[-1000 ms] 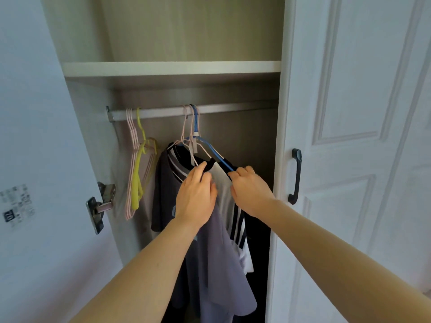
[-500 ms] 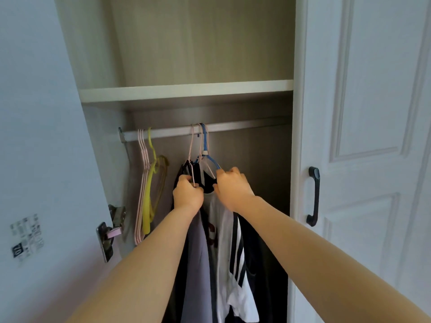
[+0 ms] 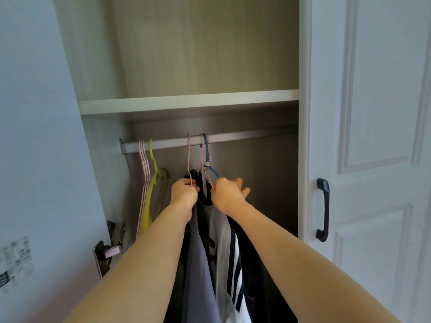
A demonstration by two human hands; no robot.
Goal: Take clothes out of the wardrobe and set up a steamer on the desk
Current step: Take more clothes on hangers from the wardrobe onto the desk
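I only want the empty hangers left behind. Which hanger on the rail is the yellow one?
The yellow hanger hangs bare at the rail's left end, just right of the bare pink hangers, apart from the blue hanger carrying clothes.

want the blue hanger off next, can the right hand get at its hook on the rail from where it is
Probably yes. The right hand already grips at the blue hanger just under its hook, and the rail to the right is bare, with open space below the shelf for lifting.
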